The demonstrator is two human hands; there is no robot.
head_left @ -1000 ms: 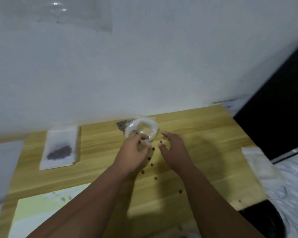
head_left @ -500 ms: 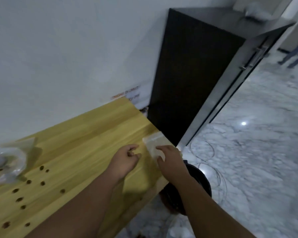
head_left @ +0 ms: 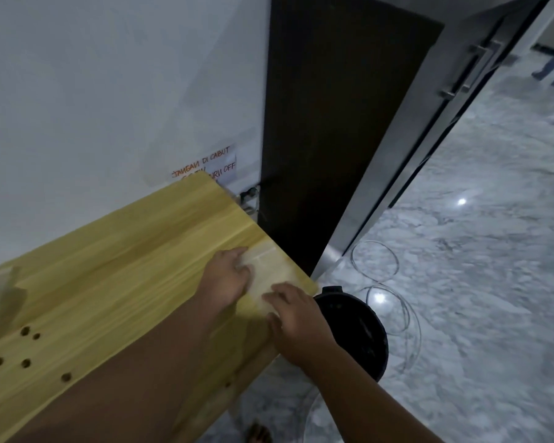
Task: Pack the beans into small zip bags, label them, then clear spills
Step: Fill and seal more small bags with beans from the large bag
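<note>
A small stack of clear zip bags (head_left: 267, 272) lies at the right corner of the wooden table (head_left: 135, 251). My left hand (head_left: 227, 280) pinches the stack's left edge with curled fingers. My right hand (head_left: 296, 318) rests its fingertips on the stack's near edge. Several dark beans (head_left: 25, 331) lie scattered on the table at the far left. Beside them, the crumpled clear bag (head_left: 0, 298) is cut off by the frame edge.
A black bin (head_left: 362, 334) stands on the floor just below the table's right corner. A tall dark cabinet (head_left: 333, 123) stands beyond that corner. Cable loops (head_left: 375, 261) lie on the marble floor. A handwritten note (head_left: 205, 167) is stuck on the wall.
My view swung right from the beans to the table's corner. Both hands left the clear bag, reached the zip bag stack and now touch it.
</note>
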